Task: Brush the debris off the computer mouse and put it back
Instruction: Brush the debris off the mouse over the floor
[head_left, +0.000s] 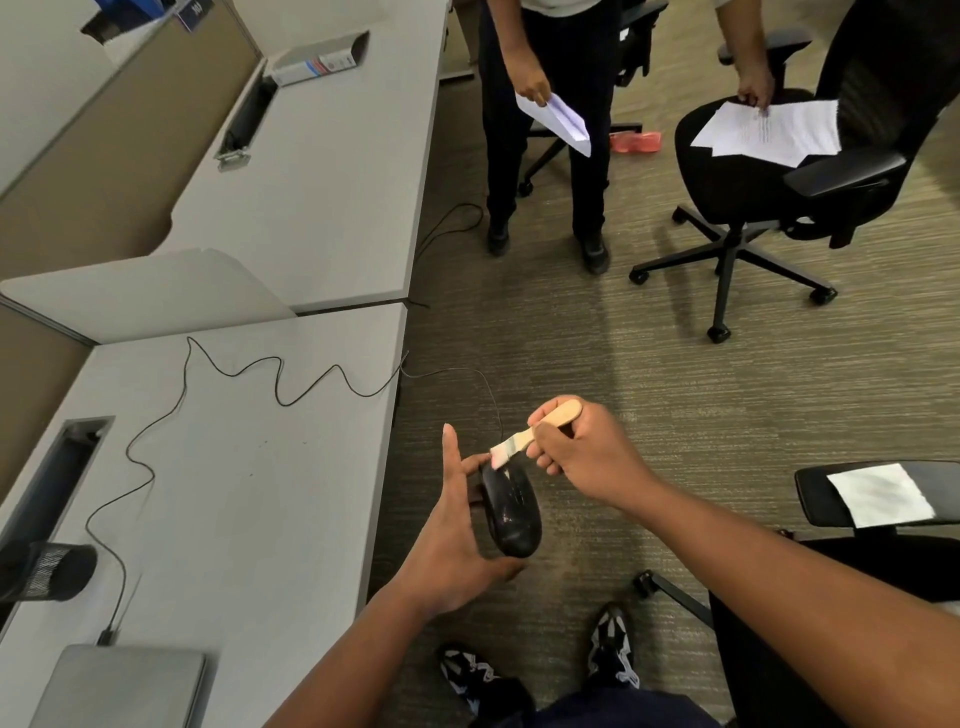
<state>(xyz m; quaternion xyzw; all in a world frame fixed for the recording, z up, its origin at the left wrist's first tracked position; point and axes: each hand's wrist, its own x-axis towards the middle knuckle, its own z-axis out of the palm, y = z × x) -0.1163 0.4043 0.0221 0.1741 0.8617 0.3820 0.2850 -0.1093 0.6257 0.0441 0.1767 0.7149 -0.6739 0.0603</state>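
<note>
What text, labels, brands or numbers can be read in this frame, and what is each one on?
Nothing here reads with certainty.
Blue sign on the partition, top left: white characters, too blurred to read.
Box on the far desk: red and blue label print, too small.
Papers on the chair seat: printed lines, illegible.
Dark mesh cup at the near desk's edge: white markings, unreadable.
Computer mouse, brush, laptop: no visible brand or text.

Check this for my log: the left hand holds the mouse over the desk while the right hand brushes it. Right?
Not quite. In the head view the left hand holds the mouse over the carpet, beside the desk, while the right hand brushes it with the brush.
</note>
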